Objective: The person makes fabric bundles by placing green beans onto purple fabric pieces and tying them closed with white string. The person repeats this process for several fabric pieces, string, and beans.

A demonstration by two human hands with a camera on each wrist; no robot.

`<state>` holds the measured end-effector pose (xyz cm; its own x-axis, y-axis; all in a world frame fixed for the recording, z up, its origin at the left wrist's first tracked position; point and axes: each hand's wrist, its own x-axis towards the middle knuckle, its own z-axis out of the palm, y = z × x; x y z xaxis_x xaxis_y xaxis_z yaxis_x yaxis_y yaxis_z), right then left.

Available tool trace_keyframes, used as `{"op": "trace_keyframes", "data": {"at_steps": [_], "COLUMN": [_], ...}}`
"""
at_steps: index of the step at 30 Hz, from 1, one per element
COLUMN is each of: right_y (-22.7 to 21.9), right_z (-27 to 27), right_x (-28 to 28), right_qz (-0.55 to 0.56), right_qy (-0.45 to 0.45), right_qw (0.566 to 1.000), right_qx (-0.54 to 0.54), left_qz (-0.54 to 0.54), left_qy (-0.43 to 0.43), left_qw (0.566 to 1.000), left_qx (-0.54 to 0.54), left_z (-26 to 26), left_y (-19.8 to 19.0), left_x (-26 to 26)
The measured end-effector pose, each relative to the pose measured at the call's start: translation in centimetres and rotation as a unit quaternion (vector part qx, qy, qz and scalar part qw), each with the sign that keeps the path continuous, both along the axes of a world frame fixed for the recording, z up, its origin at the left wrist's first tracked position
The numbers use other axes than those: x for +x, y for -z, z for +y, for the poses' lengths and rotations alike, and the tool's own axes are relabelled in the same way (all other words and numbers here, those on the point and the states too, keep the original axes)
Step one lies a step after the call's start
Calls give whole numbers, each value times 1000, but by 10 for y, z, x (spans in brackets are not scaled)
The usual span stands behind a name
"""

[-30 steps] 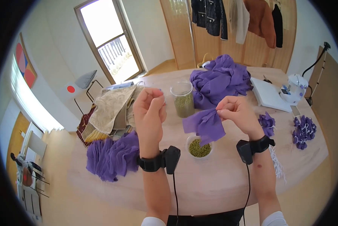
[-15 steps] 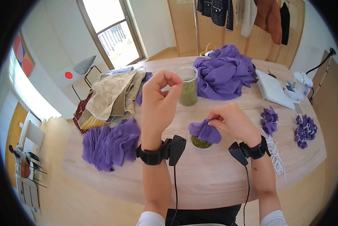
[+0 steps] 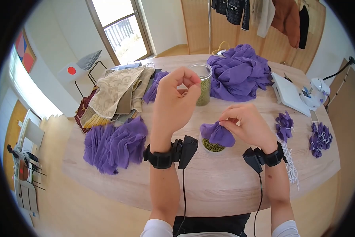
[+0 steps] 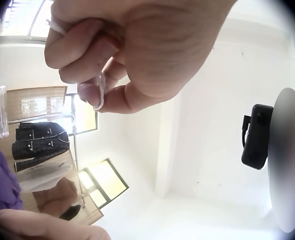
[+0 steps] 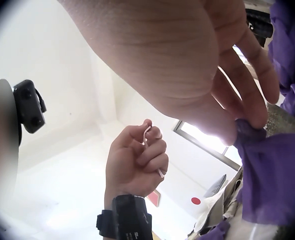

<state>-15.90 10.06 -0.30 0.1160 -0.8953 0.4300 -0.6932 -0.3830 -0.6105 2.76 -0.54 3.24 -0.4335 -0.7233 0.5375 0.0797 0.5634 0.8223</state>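
Note:
My left hand (image 3: 175, 100) is raised with its fingers curled, and thumb and finger pinch a thin white string (image 4: 102, 91); the string also shows beyond the curled fingers in the right wrist view. My right hand (image 3: 246, 124) pinches the edge of a small purple cloth piece (image 3: 217, 134) between thumb and fingers. That cloth hangs over the back part of a small clear bowl (image 3: 213, 153) of green mung beans (image 3: 213, 146), hiding some of the beans. Behind my left hand stands a tall clear jar (image 3: 204, 91) of the same beans, partly covered by the fingers.
Gathered purple fabric (image 3: 116, 146) and folded patterned cloths (image 3: 116, 93) lie at the left. A large purple heap (image 3: 240, 73) fills the back. On the right are a white sewing machine (image 3: 316, 94), tied purple bundles (image 3: 321, 139) and loose white strings (image 3: 291, 170).
My right hand has lowered the purple cloth from above the bowl onto it. The left hand stays raised with the string. The head view has tilted down slightly.

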Motion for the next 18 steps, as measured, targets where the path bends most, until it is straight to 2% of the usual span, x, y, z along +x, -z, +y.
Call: {"op": "trace_keyframes", "data": {"at_steps": [1,7,10,13,18], "right_y": [0,0,0,1,2], "right_z": [0,-1,-1,-3,-4], "right_x": [0,2,2,1,-1], "right_qz": [-7,-48,-66,-84,-95], "right_qy": [0,7,8,7,7], "right_qw": [1000,999,997,996,994], "right_qx": [2,8,27,42,52], "left_qz": [-10,-259,-270,-280,-387], "left_qy": [6,5,16,58,65], "left_qw": [1000,964,958,955,915], "left_qx": [5,-63,-94,-79,-93], "left_z": [-1,-8,-11,-11,10], "left_y": [2,4,16,20,27], "left_x": [0,6,7,4,3]}}
